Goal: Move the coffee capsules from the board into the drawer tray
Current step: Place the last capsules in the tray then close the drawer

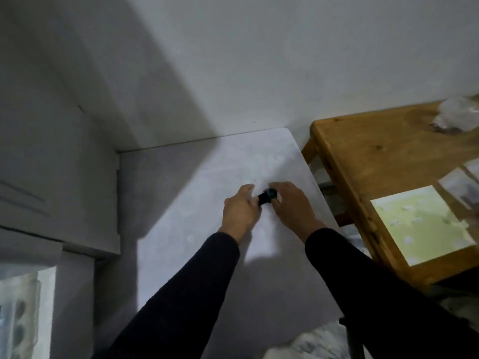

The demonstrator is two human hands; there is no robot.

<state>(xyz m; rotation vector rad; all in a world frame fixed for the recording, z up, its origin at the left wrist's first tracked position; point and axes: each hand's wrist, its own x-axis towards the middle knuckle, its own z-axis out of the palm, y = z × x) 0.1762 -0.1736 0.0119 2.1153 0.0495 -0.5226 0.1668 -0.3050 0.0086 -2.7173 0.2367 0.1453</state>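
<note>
Both hands, left hand [242,207] and right hand [290,203], pinch dark capsules [267,195] on the white board [207,177], none visibly in the tray [18,317] at the board's lower left

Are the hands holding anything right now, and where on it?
A small dark object, likely capsules, sits between both hands: left hand at its near end, right hand at its far end. The exact grip is blurred.

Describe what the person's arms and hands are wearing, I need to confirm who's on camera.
Both arms are in long dark sleeves, near black, plain and close-fitting, ending at the wrists. The left hand and right hand are bare: no gloves, and no rings, watch or markings show, though the picture is soft.
</note>
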